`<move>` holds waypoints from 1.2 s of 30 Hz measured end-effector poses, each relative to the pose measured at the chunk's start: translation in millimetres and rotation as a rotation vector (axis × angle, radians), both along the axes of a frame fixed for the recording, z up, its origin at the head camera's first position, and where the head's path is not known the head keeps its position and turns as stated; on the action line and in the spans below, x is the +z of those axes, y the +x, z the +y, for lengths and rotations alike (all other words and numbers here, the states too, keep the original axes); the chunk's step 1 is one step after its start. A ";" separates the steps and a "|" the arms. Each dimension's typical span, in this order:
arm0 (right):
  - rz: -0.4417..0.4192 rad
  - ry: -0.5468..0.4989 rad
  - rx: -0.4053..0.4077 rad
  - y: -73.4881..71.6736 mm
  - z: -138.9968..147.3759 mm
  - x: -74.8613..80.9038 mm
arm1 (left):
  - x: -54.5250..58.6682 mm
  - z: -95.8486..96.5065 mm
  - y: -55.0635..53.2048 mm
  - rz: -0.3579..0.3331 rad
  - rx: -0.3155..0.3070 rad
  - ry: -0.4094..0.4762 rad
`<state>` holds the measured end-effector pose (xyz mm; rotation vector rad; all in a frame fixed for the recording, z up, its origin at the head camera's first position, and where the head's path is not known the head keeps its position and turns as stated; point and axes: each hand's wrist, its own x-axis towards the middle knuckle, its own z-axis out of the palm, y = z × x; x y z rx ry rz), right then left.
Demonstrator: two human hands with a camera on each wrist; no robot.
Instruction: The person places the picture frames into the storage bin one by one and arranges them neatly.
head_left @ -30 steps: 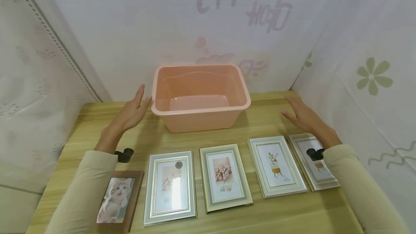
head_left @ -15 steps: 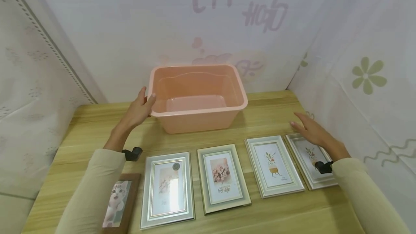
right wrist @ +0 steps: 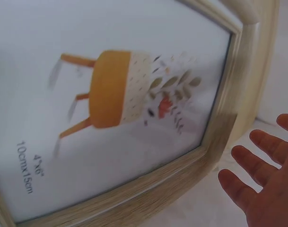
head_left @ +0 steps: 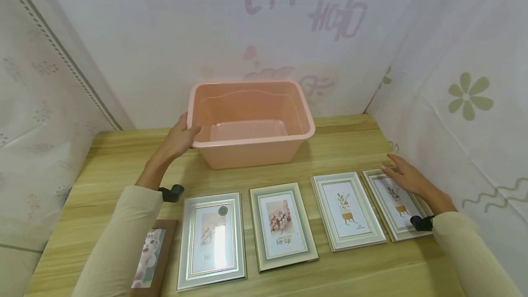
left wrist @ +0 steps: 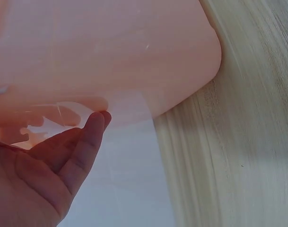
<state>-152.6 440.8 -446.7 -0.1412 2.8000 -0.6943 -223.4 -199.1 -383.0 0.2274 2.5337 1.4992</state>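
Note:
A pink plastic storage bin (head_left: pixel 249 154) stands at the back of the wooden table. My left hand (head_left: pixel 179 139) grips its left rim, thumb over the edge and fingers outside. In the left wrist view, the fingers (left wrist: pixel 89 142) reach up under the rim against the outer wall. My right hand (head_left: pixel 408 178) hovers open over the far-right picture frame (head_left: pixel 373 180), which shows a plant-pot print. That frame fills much of the right wrist view, with the spread fingers (right wrist: pixel 257 165) beside its edge.
Left of that lie another plant-pot frame (head_left: pixel 347 210), a "free style" flower frame (head_left: pixel 283 226), a silver frame (head_left: pixel 212 242) with a round sticker, and a brown kitten frame (head_left: pixel 154 260) partly under my left sleeve. White printed cloth (head_left: pixel 165 35) walls the back and sides.
My left hand has moved right to the bin and closed on its rim. My right hand has drawn back toward me and right, over the far-right frame.

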 end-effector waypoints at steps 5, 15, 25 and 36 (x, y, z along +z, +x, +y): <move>-0.020 -0.014 -0.016 -1.4 8.0 -6.7 | 1.1 0.5 -0.1 -0.017 0.005 0.015; -0.011 -0.013 -0.033 -3.6 19.0 -11.1 | 0.4 1.9 -0.2 -0.015 0.016 0.008; -0.042 -0.001 -0.031 -5.8 26.6 -14.6 | 0.1 2.6 -0.1 -0.034 0.029 0.019; 0.032 0.082 0.046 -10.1 32.1 -23.2 | -0.7 1.6 0.1 -0.032 0.022 0.039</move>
